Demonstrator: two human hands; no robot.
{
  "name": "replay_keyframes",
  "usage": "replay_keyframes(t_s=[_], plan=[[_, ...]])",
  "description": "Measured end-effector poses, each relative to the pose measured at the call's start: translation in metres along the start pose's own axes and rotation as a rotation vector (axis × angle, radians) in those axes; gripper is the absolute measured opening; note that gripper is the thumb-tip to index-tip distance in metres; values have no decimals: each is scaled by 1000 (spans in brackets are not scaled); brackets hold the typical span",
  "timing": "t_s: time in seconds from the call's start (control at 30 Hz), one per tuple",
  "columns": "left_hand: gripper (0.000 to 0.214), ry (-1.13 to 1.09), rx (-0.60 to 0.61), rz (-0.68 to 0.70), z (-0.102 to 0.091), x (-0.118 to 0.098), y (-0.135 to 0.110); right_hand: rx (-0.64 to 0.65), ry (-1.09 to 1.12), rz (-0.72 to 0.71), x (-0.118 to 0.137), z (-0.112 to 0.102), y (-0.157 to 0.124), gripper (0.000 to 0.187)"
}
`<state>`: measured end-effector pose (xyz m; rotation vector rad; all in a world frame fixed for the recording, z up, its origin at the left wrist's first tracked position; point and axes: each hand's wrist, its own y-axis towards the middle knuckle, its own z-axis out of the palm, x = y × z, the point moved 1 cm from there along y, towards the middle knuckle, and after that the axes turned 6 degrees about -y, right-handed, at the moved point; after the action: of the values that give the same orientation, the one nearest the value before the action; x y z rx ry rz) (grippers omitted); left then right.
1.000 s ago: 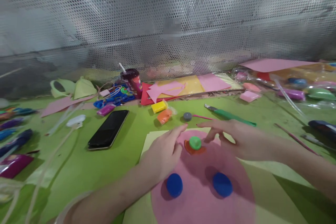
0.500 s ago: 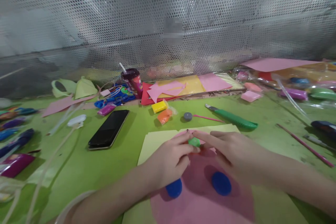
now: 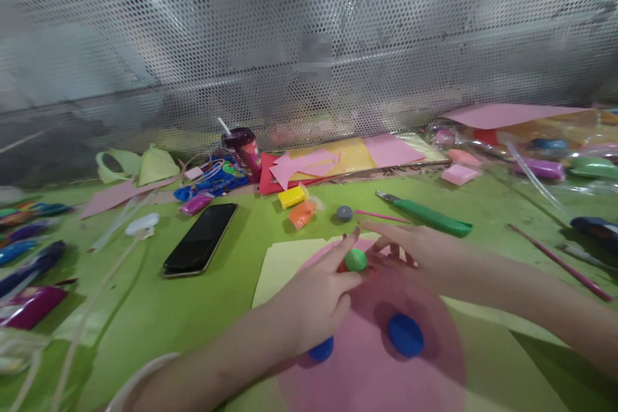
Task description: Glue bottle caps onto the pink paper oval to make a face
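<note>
A pink paper disc (image 3: 371, 360) lies on a pale yellow sheet (image 3: 282, 264) in front of me. Near its far edge sits a small green clay ball (image 3: 356, 260) on an orange clay piece (image 3: 342, 266). My left hand (image 3: 316, 299) rests on the disc, its index finger stretched out along the ball's left side. My right hand (image 3: 415, 254) lies to the ball's right with fingers spread, their tips beside the ball. Two blue clay discs lie nearer me, the right one (image 3: 405, 335) in full view and the left one (image 3: 321, 349) partly under my left hand.
A black phone (image 3: 200, 238) lies to the left. A green utility knife (image 3: 425, 217), yellow (image 3: 293, 196) and orange (image 3: 302, 213) clay packs and a grey clay bit (image 3: 344, 213) lie beyond the sheet. A cup with a straw (image 3: 244, 150), coloured papers (image 3: 347, 158) and a perforated metal wall (image 3: 309, 45) stand behind.
My fingers, pressed together over the green ball half a second ago, have drawn apart, and the ball shows again. My left hand now covers more of the left blue disc.
</note>
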<state>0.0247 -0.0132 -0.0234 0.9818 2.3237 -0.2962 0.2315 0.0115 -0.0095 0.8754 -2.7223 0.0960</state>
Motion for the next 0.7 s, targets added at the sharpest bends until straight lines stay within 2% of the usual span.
replay_keyframes(t_s=[0.1, 0.2, 0.4, 0.53, 0.7], plan=[[45, 8, -11, -11, 0, -1, 1, 106, 117, 55, 1, -2, 7, 68], [44, 11, -41, -22, 1, -1, 1, 86, 166, 84, -1, 1, 14, 77], [46, 15, -16, -11, 2, 0, 1, 19, 223, 77, -11, 11, 23, 70], [47, -3, -33, -36, 0, -1, 2, 26, 285, 62, -12, 6, 21, 65], [49, -19, -54, 19, 2, 0, 0, 18, 328, 68, -9, 5, 18, 64]])
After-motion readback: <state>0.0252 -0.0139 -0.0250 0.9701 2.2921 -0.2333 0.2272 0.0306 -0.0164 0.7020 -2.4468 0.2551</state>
